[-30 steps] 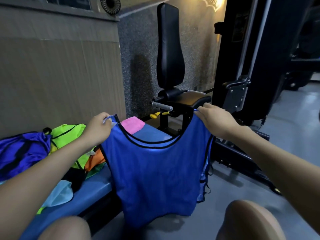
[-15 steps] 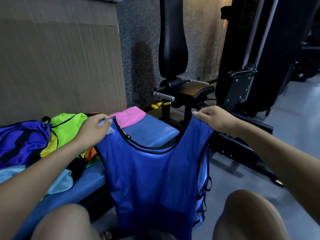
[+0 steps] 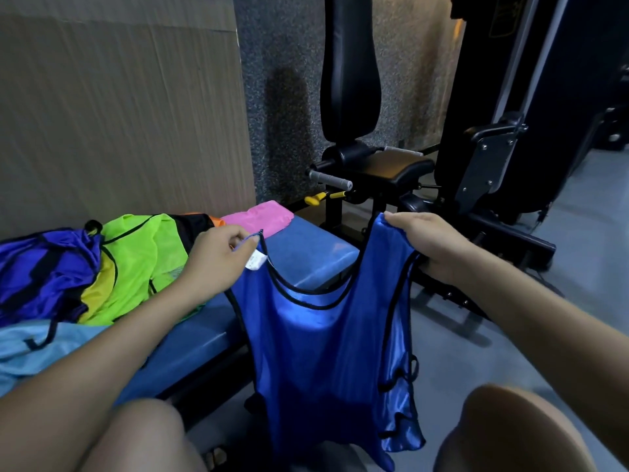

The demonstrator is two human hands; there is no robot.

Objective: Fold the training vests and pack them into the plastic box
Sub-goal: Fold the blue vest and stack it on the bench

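Lowered blue vest (image 3: 320, 352) hangs beside, perhaps touching, bench (image 3: 306, 253).

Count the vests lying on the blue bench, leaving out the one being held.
At least 6 by colour: pink vest at the far end, orange and black beside it, neon green, purple, light blue nearest. The pile overlaps, so more may be hidden.
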